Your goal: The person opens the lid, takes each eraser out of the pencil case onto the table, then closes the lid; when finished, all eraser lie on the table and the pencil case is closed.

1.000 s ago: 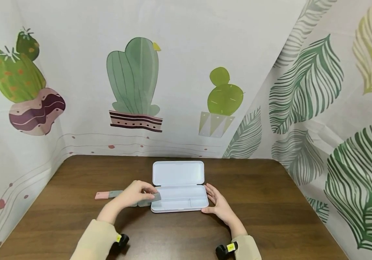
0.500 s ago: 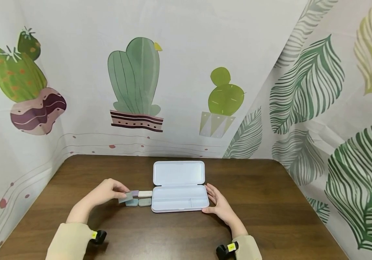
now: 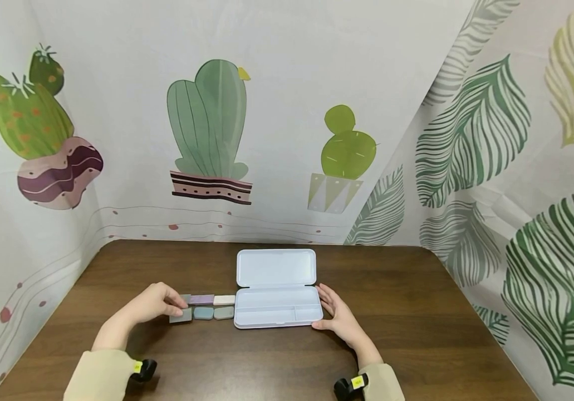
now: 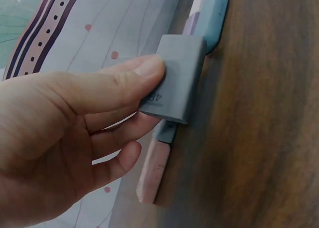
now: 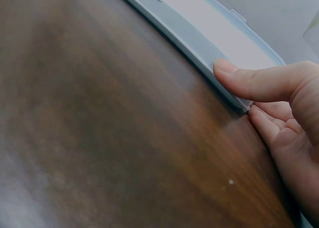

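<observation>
In the head view my left hand [image 3: 158,302] is at the left end of a double row of small blocks. Its thumb and fingers pinch a grey eraser [image 4: 177,78] marked "4B", held close over the table beside a blue eraser [image 3: 203,313]. A pink eraser [image 4: 154,172] shows below it in the left wrist view and is hidden by the hand in the head view. My right hand [image 3: 338,314] holds the right end of a white pencil case [image 3: 264,322], thumb at the front corner and fingers along the side. The case's lid [image 3: 275,267] is folded back.
Purple [image 3: 201,299], white [image 3: 224,299] and grey-green [image 3: 224,313] erasers lie between the held eraser and the case. The brown table [image 3: 266,362] ends at a printed cloth backdrop [image 3: 287,139].
My left hand has carried the grey eraser leftward from over the pencil case to the row's left end, lowering it toward the table. The right hand has stayed on the case.
</observation>
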Motion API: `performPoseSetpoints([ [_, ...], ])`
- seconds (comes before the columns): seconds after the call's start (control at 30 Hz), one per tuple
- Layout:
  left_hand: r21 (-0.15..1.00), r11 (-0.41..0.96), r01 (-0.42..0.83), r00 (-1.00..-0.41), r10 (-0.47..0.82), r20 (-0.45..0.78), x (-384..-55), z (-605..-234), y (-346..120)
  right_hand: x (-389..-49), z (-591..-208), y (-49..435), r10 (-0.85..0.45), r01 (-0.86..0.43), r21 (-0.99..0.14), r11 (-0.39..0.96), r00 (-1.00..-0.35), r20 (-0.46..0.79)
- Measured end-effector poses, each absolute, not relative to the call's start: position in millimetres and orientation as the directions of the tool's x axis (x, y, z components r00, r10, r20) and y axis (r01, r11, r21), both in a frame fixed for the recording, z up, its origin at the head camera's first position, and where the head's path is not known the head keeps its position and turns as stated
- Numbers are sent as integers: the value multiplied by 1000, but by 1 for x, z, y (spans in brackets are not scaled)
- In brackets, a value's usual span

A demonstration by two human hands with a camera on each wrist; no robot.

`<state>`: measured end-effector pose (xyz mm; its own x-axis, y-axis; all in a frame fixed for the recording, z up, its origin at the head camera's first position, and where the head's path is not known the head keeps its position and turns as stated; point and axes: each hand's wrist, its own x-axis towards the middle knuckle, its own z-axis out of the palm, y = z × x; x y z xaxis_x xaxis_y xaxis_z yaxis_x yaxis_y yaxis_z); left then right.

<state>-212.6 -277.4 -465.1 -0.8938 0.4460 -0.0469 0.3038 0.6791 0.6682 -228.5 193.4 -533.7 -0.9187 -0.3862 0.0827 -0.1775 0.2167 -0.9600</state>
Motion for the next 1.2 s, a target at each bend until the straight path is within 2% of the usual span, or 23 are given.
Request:
performPoseSetpoints([
  [0.6, 649, 706, 284, -932, 361, 14, -213, -478, -275, -229, -534, 194, -393, -184, -960, 210, -915, 89],
  [1.2, 666, 679, 308, -932, 357, 66, -217, -487, -273, -229, -535, 194, -390, -187, -959, 214, -916, 91],
])
